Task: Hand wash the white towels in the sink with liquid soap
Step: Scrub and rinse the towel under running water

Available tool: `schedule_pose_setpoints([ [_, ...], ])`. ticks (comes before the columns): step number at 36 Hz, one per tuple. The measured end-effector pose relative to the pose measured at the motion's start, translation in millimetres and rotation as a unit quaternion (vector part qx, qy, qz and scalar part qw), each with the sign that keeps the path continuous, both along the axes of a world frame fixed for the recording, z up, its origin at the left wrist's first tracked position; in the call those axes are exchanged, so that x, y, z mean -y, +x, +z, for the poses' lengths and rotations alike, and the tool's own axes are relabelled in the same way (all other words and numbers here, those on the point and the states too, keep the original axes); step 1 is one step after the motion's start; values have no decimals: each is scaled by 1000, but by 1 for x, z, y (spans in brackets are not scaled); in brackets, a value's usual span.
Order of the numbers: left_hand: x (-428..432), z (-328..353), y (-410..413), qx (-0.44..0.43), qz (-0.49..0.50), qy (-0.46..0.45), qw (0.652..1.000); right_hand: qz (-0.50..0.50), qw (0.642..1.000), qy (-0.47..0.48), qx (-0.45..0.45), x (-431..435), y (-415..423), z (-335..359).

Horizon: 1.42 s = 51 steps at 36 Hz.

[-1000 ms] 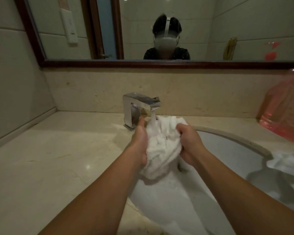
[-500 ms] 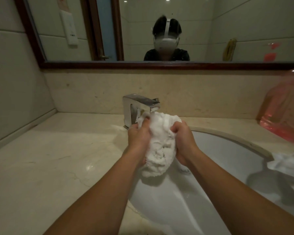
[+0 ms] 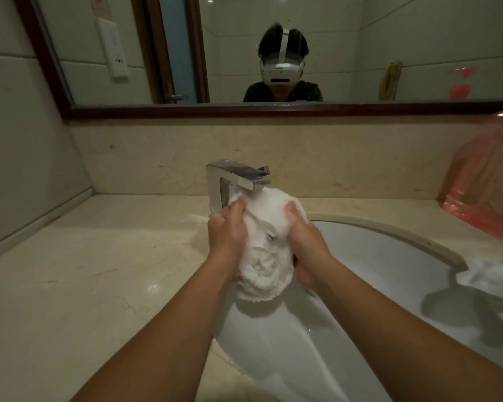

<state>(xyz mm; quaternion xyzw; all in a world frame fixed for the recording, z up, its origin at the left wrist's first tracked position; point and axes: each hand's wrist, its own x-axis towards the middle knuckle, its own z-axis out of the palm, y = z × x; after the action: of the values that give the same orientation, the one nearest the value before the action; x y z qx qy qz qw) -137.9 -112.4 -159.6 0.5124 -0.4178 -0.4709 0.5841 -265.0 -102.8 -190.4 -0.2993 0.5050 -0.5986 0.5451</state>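
A bunched white towel (image 3: 263, 248) hangs between both hands over the white sink (image 3: 384, 256), its top right under the spout of the chrome faucet (image 3: 233, 177). My left hand (image 3: 227, 233) grips its left side and my right hand (image 3: 305, 245) grips its right side, fingers curled into the cloth. A second white towel (image 3: 491, 274) lies over the sink's right rim. No soap bottle is in view.
A pink translucent plastic container (image 3: 485, 192) stands on the beige marble counter (image 3: 84, 285) at the right. A wood-framed mirror (image 3: 244, 110) runs along the wall behind the faucet. A tiled wall closes the left side.
Both hands have drawn closer together and squeezed the towel into a tighter bundle, raising it slightly against the faucet spout. The stream of water seen earlier no longer shows.
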Motion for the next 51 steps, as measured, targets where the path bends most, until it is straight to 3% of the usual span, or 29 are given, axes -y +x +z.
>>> schedule_pose_setpoints([
  [3, 1, 1, 0, 17, -4, -1, 1000, 27, 999, -13, 35, -1, 3, 4],
  [9, -9, -3, -8, 107, -86, -34, 990, 45, 996, -68, -21, -4, 3, 7],
  [15, -18, -6, -16, 107, -56, -44, 992, -50, 995, -61, -69, -14, 10, 14],
  [18, -17, -10, -14, 142, -42, -60, 987, -118, 977, -81, -158, -15, 11, 16],
  [21, -16, -9, -11, 180, -42, -79, 980, -131, 964, -77, -216, -17, 9, 21],
  [24, -16, -5, -7, 213, -44, -89, 972, -124, 965, -80, -218, -18, 7, 25],
  [28, -15, 0, -4, 173, -41, -73, 981, -21, 983, -94, -157, -17, 5, 21],
  [31, -13, 0, -5, 167, -70, -67, 981, 99, 993, -34, -47, -17, 0, 17],
  [33, -10, -2, -9, 149, -106, -66, 981, 123, 992, -10, -27, -17, -7, 15],
  [37, 8, -20, -14, 125, -94, 13, 988, 80, 996, -21, -33, -8, -18, 13],
  [40, 31, -37, -11, 73, -100, 71, 990, 24, 999, -12, 39, -3, -20, 15],
  [43, 31, -33, -9, 96, -124, 126, 980, -34, 992, -11, 119, 4, -25, 14],
  [46, 14, -25, -9, 128, -183, 223, 949, -50, 976, -42, 207, -3, -28, 28],
  [51, 1, -17, -15, -3, -364, 308, 879, -38, 955, -115, 270, -5, -27, 40],
])
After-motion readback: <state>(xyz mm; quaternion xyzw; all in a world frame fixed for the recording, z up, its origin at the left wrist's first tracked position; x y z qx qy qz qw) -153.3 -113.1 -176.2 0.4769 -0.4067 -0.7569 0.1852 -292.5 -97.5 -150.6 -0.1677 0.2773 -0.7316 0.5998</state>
